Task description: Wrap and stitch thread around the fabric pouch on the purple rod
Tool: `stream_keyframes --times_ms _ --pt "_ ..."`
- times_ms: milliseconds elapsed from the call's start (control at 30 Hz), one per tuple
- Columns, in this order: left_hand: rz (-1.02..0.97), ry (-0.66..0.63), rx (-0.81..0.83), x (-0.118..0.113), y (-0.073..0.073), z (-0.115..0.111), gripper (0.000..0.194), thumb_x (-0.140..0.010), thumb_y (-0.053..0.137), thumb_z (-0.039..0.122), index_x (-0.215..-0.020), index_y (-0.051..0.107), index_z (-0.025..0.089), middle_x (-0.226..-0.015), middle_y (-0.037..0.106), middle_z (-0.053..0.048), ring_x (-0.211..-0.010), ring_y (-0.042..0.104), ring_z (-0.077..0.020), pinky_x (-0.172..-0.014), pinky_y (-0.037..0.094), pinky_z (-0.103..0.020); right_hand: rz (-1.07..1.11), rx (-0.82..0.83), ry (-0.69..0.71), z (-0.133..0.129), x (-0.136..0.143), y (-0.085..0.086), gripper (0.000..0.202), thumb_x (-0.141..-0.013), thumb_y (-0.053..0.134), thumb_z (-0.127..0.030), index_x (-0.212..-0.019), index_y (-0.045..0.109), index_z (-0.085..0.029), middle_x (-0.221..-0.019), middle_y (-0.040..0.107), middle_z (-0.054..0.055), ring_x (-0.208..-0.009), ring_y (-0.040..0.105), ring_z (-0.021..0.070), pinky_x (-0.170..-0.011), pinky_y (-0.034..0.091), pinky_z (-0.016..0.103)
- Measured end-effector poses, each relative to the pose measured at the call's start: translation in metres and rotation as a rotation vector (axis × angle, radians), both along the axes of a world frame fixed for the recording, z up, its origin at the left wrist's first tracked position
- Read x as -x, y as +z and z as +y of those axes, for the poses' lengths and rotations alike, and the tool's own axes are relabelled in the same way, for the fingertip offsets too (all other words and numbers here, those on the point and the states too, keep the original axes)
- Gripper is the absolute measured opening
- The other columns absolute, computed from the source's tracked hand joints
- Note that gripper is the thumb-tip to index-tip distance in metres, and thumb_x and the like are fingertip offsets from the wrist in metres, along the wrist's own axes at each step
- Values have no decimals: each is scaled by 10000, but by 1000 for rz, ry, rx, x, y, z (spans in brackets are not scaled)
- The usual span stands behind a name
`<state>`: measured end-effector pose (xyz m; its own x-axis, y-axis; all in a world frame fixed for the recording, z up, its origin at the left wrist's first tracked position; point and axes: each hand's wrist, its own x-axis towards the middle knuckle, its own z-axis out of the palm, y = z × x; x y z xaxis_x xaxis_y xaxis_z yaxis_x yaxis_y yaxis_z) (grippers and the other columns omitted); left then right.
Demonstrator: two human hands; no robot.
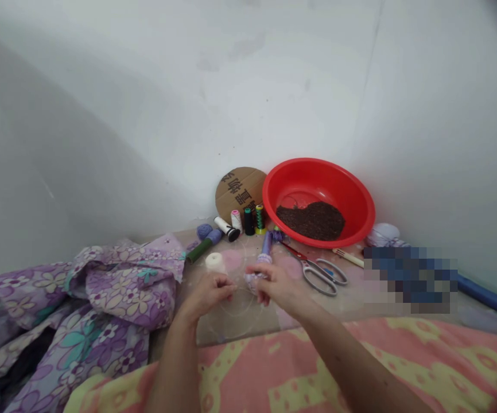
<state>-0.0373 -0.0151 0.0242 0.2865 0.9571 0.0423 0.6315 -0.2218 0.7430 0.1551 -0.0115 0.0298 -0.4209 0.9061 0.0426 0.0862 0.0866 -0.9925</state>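
My left hand [214, 293] is closed in a pinch in front of a small white thread spool [214, 262]. A thin pale thread seems to run from its fingertips toward the other hand. My right hand [279, 288] is closed round a small purple-and-white cloth bundle [252, 280], its fingers covering part of it. Just beyond the bundle lies a purple rod [266, 246] with patterned cloth at its near end; whether the two are joined I cannot tell. Scissors [321, 277] with grey handles lie right of my right hand.
A red basin [317, 166] with dark brown grains [311, 221] leans at the back by a cardboard disc [237, 192]. Thread spools [249, 222] stand before the disc. Floral cloth [128, 281] is heaped left; a pink-and-yellow cloth [252, 373] covers the front.
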Motion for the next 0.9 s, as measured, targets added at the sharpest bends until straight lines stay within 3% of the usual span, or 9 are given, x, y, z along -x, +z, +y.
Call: stream_keyframes --times_ms 133,267,400,500,633,700,767,833,900 --pt "-20 15 -3 -1 0 0 302 -705 524 371 -530 586 133 -482 514 27 -481 422 -87 -474 298 -188 -124 101 71 3 23 -12 173 -655 465 -176 -776 583 -145 -500 481 -52 -348 416 69 -347 296 182" --pt "-57 4 29 0 -1 0 278 -686 549 360 -538 601 130 -471 500 31 -471 415 -82 -462 290 -186 -230 -132 -20 12 24 -19 141 -634 497 -160 -496 520 -141 -443 399 -50 -426 346 59 -413 245 185" --pt "-103 28 41 0 4 -4 257 -661 580 361 -566 634 128 -448 485 37 -417 377 -64 -417 261 -183 -259 -257 -83 15 19 -24 170 -639 481 -180 -471 490 -150 -450 371 -44 -455 334 71 -427 211 200" --pt "-213 118 48 2 10 -10 283 -658 588 396 -651 671 125 -441 499 36 -349 312 -46 -360 209 -186 -262 -311 -105 16 15 -28 191 -646 468 -208 -463 459 -155 -451 359 -41 -453 324 73 -428 198 203" --pt "-541 347 -191 9 11 -12 248 -641 618 379 -661 659 136 -473 535 33 -345 307 -34 -360 228 -179 -245 -314 -98 16 10 -31 191 -641 458 -218 -461 434 -158 -455 343 -40 -460 311 73 -429 192 198" --pt "-667 477 -378 14 8 -8 203 -632 631 350 -662 636 149 -532 563 26 -419 422 -56 -420 325 -173 -247 -313 -109 15 9 -31 197 -639 470 -226 -458 430 -159 -454 330 -42 -463 304 73 -428 184 196" --pt "-660 509 -526 18 4 -3 232 -611 651 303 -796 634 165 -786 638 -24 -682 569 -125 -601 436 -210 -252 -317 -116 15 9 -33 200 -640 478 -228 -457 434 -159 -456 331 -41 -465 304 74 -429 180 195" --pt "-546 401 -541 21 0 1 395 -595 653 264 -976 599 174 -1078 588 -73 -978 538 -202 -808 430 -283 -256 -314 -118 15 9 -35 196 -642 478 -222 -459 446 -158 -458 341 -38 -466 309 76 -429 181 196" --pt "-429 263 -450 22 -4 4 536 -583 643 236 -1104 533 173 -1199 519 -90 -1096 472 -238 -907 382 -328 -250 -306 -116 16 8 -37 188 -645 480 -216 -468 467 -158 -459 352 -35 -470 317 78 -431 185 196"
